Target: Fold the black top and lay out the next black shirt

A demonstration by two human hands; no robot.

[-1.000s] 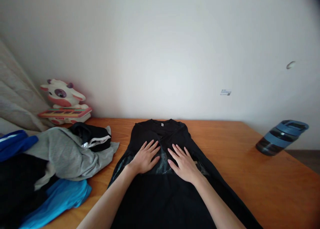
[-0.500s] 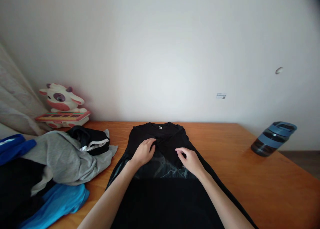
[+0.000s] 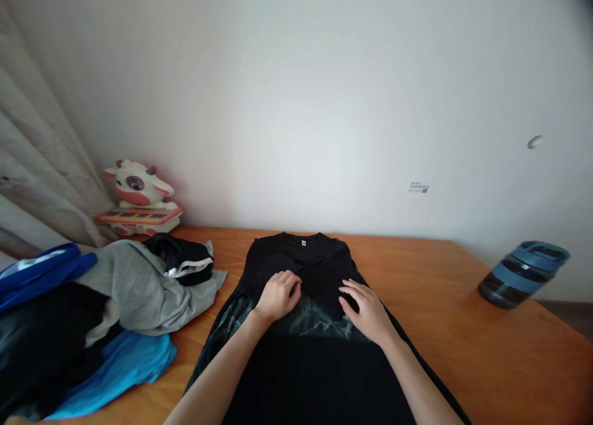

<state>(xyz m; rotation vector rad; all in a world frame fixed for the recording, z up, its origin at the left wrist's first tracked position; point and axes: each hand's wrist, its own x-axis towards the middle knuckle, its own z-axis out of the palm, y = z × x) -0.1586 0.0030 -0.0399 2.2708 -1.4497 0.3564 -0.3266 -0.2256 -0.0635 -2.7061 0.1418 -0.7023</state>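
We see the black cotton shirt with a pale print (image 3: 319, 351) lying flat on the wooden counter (image 3: 440, 289), collar away from us. Left hand (image 3: 278, 295) pinches its folded-in sleeve; right hand (image 3: 365, 307) rests beside, fingers loosely spread.

Shirt (image 3: 319, 351) on table (image 3: 445, 301), clothes pile (image 3: 106, 314) left
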